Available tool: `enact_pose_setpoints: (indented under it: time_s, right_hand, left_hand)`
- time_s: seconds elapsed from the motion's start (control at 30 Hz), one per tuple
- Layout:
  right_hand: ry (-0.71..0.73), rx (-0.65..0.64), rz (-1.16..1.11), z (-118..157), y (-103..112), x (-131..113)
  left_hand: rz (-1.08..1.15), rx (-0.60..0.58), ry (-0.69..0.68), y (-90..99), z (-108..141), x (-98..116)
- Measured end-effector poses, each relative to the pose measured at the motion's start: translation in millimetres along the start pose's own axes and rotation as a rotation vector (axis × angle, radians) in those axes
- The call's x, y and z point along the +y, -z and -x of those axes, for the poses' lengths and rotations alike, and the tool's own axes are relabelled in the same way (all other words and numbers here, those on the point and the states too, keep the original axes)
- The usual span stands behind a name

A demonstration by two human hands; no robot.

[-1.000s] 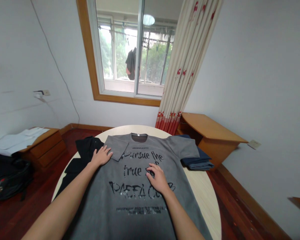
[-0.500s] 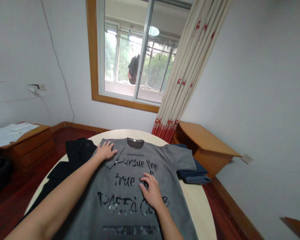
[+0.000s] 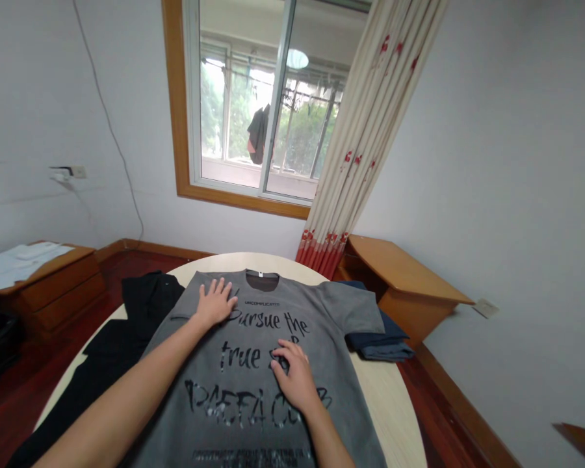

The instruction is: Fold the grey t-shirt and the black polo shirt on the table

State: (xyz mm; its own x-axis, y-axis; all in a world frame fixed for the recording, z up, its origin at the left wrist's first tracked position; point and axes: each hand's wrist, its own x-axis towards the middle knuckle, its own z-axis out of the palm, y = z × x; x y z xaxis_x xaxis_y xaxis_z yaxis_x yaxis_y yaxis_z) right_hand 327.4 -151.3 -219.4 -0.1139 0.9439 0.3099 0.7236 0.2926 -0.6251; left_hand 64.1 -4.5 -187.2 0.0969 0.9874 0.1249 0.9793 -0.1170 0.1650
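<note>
A grey T-shirt [image 3: 258, 377] with black lettering lies spread front side up on a round pale table [image 3: 394, 403], its collar toward the window. My left hand [image 3: 216, 303] rests with fingers spread on the shirt's upper left, near the shoulder, and holds nothing. Lower and to the right, my right hand [image 3: 293, 374] is over the printed words in the shirt's middle, fingers apart and slightly curled, with nothing in it. The left sleeve lies out flat beside my left forearm.
Black clothing [image 3: 149, 302] lies along the table's left side. Folded dark blue clothes [image 3: 383, 341] sit at the right edge, partly under the right sleeve. A wooden desk [image 3: 404, 273] stands behind on the right, near a curtain [image 3: 361, 149]. A low wooden cabinet [image 3: 58, 279] is at left.
My left hand has slid slightly right across the shirt, and its fingers have spread. The left sleeve, folded over onto the chest before, now lies outward. My right hand has barely moved.
</note>
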Motion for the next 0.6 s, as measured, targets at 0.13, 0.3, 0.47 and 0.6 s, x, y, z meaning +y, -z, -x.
enact_pose_setpoints:
  time_s: [0.13,0.3,0.47,0.6]
  right_hand:
    - [0.005,0.007,-0.014,-0.3,-0.4,2.3]
    - [-0.007,0.036,-0.011,-2.0,-3.9,4.9]
    - [-0.019,0.073,-0.014,-3.7,-12.0,4.7]
    - [-0.03,0.09,-0.063,-19.4,13.0,13.9]
  left_hand:
    - [0.089,0.02,-0.142,-24.8,57.3,28.6]
    - [0.18,0.02,-0.311,-40.7,111.2,27.3]
    - [0.278,-0.026,-0.409,-34.7,128.6,21.7]
    - [0.342,-0.069,-0.403,-29.8,126.0,16.9]
